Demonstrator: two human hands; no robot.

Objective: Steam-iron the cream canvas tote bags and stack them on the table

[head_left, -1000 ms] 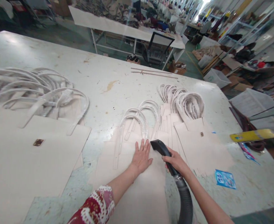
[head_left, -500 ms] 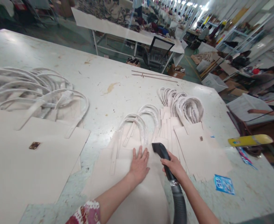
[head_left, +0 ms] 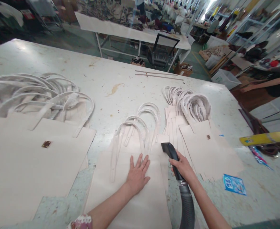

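1. Head view: one cream tote bag (head_left: 130,197) lies flat at near centre on the white table (head_left: 120,79), its two wrapped handles pointing far.
2. One black nozzle (head_left: 168,149) on one grey hose (head_left: 187,203) has its tip at that bag's far right corner.
3. Two more bag groups are on the table: a fanned stack (head_left: 208,149) at right and a larger pile (head_left: 30,159) at left, both too overlapped to count.
4. One blue packet (head_left: 234,184) lies at near right.
5. Left hand (head_left: 137,173) presses palm down on the bag, fingers spread wide.
6. Right hand (head_left: 184,167) is wrapped around the nozzle's neck, forearm reaching in from near right.
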